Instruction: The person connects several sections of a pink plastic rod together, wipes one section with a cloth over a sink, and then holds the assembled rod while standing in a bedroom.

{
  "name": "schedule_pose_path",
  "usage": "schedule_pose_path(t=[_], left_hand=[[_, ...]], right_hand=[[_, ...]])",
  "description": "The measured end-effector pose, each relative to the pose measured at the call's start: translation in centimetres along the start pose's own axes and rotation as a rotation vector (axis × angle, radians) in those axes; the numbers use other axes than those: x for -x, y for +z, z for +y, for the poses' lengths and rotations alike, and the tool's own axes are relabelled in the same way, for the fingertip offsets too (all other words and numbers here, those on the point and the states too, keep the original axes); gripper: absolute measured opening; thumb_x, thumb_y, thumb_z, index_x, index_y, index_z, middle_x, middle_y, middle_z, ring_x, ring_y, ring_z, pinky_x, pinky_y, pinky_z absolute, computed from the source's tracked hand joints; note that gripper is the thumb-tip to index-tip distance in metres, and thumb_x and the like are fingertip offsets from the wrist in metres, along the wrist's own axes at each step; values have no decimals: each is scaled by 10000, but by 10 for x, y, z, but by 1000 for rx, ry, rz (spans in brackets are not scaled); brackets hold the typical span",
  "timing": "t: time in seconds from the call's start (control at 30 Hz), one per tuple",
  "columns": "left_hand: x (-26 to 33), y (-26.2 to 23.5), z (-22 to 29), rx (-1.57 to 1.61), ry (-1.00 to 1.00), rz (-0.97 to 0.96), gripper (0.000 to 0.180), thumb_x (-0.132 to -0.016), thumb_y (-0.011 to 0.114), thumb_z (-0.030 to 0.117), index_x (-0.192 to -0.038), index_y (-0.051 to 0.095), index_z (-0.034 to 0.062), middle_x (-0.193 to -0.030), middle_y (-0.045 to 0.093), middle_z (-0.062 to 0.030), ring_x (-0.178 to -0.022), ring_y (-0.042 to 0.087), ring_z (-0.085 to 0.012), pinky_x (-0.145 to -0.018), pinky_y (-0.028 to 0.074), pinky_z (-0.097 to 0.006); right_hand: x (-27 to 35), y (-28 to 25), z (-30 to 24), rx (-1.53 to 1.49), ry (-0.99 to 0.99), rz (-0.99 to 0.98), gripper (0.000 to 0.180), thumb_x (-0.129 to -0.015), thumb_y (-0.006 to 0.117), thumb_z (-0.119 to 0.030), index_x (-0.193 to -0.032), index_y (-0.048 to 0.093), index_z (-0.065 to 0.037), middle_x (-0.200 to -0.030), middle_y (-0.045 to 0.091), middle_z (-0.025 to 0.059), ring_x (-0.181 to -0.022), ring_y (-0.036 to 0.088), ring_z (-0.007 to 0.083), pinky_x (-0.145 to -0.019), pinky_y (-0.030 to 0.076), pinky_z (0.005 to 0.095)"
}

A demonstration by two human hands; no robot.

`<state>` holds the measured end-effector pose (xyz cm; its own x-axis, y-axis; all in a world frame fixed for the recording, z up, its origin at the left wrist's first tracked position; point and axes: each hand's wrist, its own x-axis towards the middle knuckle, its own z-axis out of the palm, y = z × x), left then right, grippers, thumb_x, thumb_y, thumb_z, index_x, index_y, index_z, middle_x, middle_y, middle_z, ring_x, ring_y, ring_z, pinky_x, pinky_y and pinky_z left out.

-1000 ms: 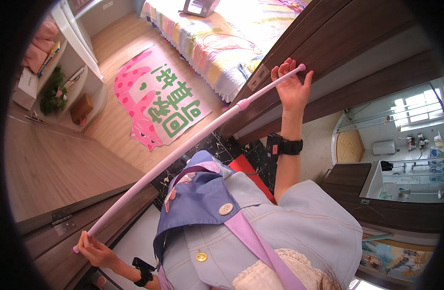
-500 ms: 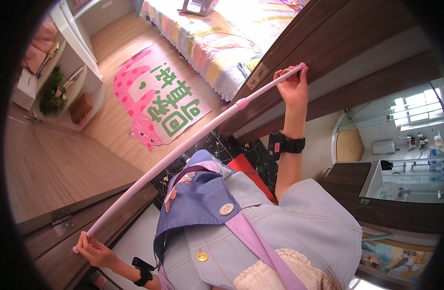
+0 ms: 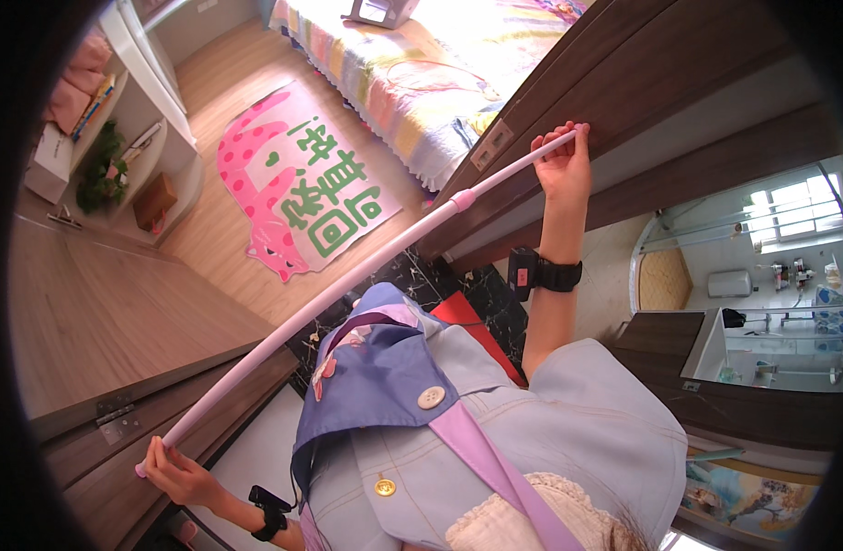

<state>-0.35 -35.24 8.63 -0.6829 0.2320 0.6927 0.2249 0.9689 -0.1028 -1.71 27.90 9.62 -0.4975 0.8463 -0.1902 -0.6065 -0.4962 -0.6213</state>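
Observation:
A pink telescopic tension rod (image 3: 320,308) stretches slantwise across the doorway in front of me, from lower left to upper right. My left hand (image 3: 180,475) pinches its thicker lower end, close to the brown left door frame (image 3: 256,386). At the other end, my right hand (image 3: 565,168) is raised and has its fingers around the thinner section near the tip. That tip lies at the dark brown right door frame (image 3: 623,101); whether it presses on the wood I cannot tell. A collar (image 3: 461,200) joins the two sections about midway along.
An open wooden door (image 3: 137,312) with a hinge stands at left, shelves (image 3: 169,151) behind it. Beyond the rod lie a pink mat (image 3: 275,197) and a bed (image 3: 412,101). A switch plate (image 3: 491,145) is on the right frame. A bathroom (image 3: 743,275) opens at right.
My right hand and the rod's upper end have shifted slightly to the right. My left hand and the lower end have moved a little to the left and up.

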Motion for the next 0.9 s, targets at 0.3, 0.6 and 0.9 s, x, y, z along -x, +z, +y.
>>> schedule_pose_path(t=[0.3, 0.6, 0.9], left_hand=[[-10, -4, -4, -23, 156, -56, 192, -927, 464, 171, -987, 563, 19, -955, 589, -109, -911, 565, -290, -871, 410, -384], [-16, 4, -7, 230, 107, -184, 126, -854, 527, 136, -853, 454, 33, -737, 408, -123, -666, 445, -308, -589, 365, -383], [-27, 16, 4, -89, 101, -18, 294, -781, 645, 50, -634, 391, 65, -585, 367, -76, -529, 435, -232, -489, 348, -352]], right_hand=[[-6, -11, 1, -466, 248, -394, 151, -871, 531, -197, -847, 547, -49, -729, 516, 21, -693, 483, 158, -827, 379, 344], [-1, -12, 7, -800, 273, -683, 133, -863, 514, -128, -939, 529, -19, -769, 519, 32, -801, 496, 165, -854, 372, 324], [-5, 24, -54, -197, 556, -142, 248, -785, 592, -128, -739, 359, -58, -672, 329, 40, -616, 367, 164, -668, 317, 313]])
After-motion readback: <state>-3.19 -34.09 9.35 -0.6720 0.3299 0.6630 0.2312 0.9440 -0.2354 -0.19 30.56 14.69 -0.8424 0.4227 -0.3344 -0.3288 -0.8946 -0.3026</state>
